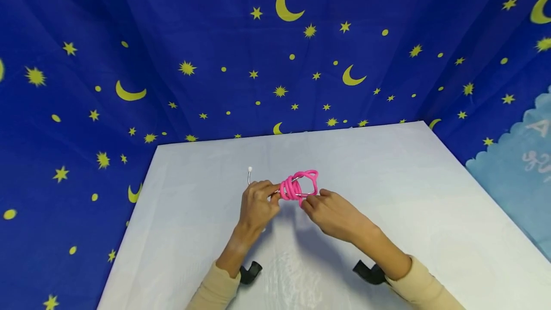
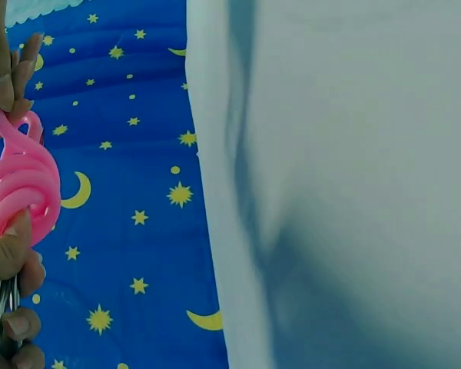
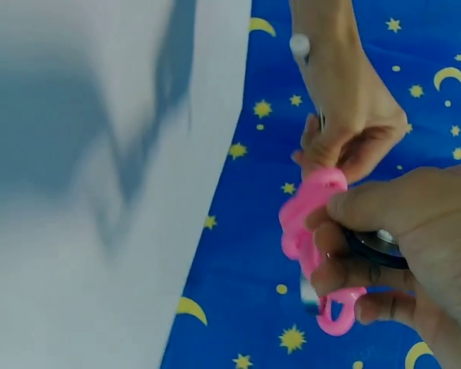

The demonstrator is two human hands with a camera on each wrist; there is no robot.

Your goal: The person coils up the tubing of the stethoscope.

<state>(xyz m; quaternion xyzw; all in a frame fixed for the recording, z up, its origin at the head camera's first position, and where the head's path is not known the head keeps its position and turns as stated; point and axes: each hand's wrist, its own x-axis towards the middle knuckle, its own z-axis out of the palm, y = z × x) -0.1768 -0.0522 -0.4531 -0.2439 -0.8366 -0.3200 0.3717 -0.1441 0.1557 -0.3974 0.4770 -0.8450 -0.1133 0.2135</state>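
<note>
A stethoscope with pink tubing (image 1: 291, 188) is held above the white table, its tube wound in several coils around the metal ear tubes. My left hand (image 1: 258, 204) grips the metal ear tubes (image 2: 3, 307) just below the coils, thumb against the pink tubing. A white ear tip (image 1: 250, 169) sticks out past that hand. My right hand (image 1: 332, 213) pinches the tubing near its looped end. In the right wrist view, the round dark-rimmed chest piece (image 3: 378, 244) sits within the right hand's fingers, partly hidden by them.
The white table (image 1: 189, 233) lies under both hands. Blue cloth (image 1: 224, 37) with yellow moons and stars hangs behind and at the sides. Black curved pieces (image 1: 251, 272) show by the wrists. A pale blue panel with lettering (image 1: 523, 157) is at the right.
</note>
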